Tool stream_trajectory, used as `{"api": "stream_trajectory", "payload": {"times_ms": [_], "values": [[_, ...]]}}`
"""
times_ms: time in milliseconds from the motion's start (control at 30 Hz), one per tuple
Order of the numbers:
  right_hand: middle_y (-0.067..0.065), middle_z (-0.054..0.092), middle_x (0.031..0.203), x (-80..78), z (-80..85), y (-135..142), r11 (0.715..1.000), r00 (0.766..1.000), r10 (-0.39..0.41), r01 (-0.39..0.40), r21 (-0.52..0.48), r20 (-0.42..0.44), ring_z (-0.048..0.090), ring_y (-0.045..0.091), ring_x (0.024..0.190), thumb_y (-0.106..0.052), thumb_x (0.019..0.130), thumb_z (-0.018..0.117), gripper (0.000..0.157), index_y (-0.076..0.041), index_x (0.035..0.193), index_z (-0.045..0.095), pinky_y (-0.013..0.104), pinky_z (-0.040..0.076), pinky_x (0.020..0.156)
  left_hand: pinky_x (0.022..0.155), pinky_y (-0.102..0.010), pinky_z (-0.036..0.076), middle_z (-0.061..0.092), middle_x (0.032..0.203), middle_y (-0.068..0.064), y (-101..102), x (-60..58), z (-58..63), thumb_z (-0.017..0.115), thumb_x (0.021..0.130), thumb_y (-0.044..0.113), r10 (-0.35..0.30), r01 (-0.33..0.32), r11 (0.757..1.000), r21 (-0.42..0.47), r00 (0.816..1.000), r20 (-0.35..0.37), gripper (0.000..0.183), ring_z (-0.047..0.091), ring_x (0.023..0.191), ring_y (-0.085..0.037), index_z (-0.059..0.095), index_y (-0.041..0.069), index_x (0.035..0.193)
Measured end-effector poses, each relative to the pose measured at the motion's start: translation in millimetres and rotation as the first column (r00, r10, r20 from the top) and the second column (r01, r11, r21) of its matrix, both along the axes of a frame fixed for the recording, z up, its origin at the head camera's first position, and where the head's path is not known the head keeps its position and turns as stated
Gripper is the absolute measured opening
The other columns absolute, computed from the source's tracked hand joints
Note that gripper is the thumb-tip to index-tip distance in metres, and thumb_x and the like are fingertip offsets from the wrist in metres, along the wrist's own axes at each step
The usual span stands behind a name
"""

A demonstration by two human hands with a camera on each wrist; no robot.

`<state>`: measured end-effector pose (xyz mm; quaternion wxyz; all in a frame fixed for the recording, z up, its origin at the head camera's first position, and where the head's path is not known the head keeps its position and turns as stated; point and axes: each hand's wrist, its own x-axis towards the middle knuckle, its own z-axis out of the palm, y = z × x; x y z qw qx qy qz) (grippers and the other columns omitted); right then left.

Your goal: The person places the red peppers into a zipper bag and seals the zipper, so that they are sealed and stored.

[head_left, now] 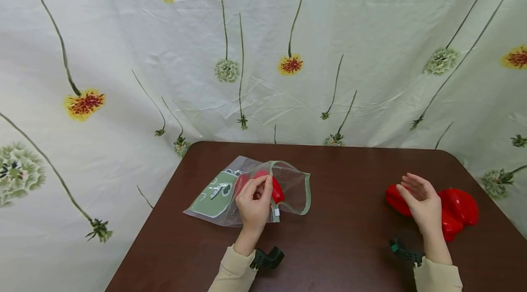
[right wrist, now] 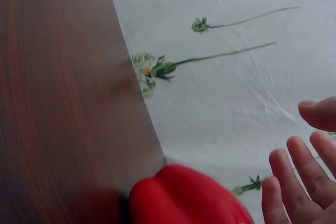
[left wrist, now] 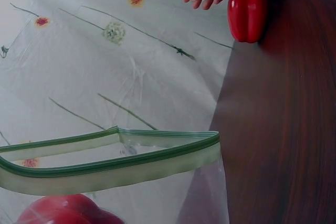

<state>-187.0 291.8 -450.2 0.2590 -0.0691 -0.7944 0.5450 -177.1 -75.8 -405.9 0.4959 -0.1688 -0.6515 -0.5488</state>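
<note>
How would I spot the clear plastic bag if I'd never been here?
Start at the dark brown table before the white flowered cloth. On its left side, the person's left hand pinches the clear, green-rimmed plastic bag. Unlike the glossy red bell peppers at right, this is transparent, with a green printed panel and a lobed red pepper inside.

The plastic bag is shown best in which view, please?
The head view, since nearly the whole bag shows behind the left hand. The left wrist view has only its mouth and upper part; the right wrist, none.
</note>
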Motion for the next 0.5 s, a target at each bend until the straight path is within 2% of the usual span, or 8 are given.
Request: {"api": "stream_trajectory", "payload": {"times_ms": [100,233,300,433,500], "values": [[-0.012,0.06,0.112,-4.0,-8.2,8,0.998,0.997,-0.069,0.069,0.008,0.02,0.052,-0.006,0.096,-0.019,0.086,0.067,0.044,-0.009,0.128,0.055,0.007,0.041,0.083,0.046,-0.017,0.042,0.06,0.063,-0.015,0,-0.4,-0.1,0.069,0.069,-0.019,-0.001,0.001,1.0,0.0,1.0,-0.002,0.013,0.048,0.048,-0.02,0.068,-0.011,0.079],[-0.013,0.058,0.12,-12.0,-26.5,22,0.992,0.99,-0.128,0.128,0.003,0.057,0.049,-0.005,0.103,-0.026,0.085,0.069,0.046,-0.02,0.129,0.055,0.01,0.037,0.09,0.046,-0.017,0.043,0.06,0.064,-0.015,0,-0.7,-0.5,0.069,0.069,-0.019,-0.001,0.001,1.0,0.0,1.0,-0.004,0.013,0.049,0.048,-0.02,0.068,-0.011,0.079],[-0.011,0.056,0.126,-13.4,-29.8,25,0.989,0.986,-0.144,0.145,-0.006,0.085,0.048,0.0,0.11,-0.028,0.086,0.068,0.048,-0.022,0.131,0.054,0.014,0.035,0.096,0.046,-0.017,0.043,0.06,0.064,-0.015,0,-0.6,-0.6,0.07,0.069,-0.019,0.0,0.0,1.0,0.0,1.0,-0.004,0.013,0.049,0.048,-0.02,0.068,-0.011,0.079],[0.002,0.047,0.139,-7.7,-16.4,14,0.986,0.975,-0.16,0.166,-0.03,0.157,0.042,0.017,0.127,-0.026,0.087,0.066,0.052,-0.015,0.136,0.048,0.029,0.03,0.107,0.046,-0.017,0.043,0.06,0.063,-0.015,1,-0.6,-0.8,0.07,0.069,-0.019,-0.002,0.002,1.0,0.001,1.0,-0.001,0.013,0.049,0.048,-0.02,0.068,-0.01,0.079],[0.008,0.044,0.141,-3.7,-7.1,6,0.984,0.969,-0.167,0.174,-0.024,0.183,0.039,0.024,0.129,-0.025,0.088,0.064,0.054,-0.012,0.137,0.046,0.036,0.03,0.107,0.046,-0.017,0.043,0.06,0.063,-0.015,1,-0.7,-0.8,0.07,0.068,-0.019,-0.003,0.003,1.0,0.001,1.0,-0.001,0.013,0.049,0.048,-0.02,0.068,-0.01,0.078]]}}
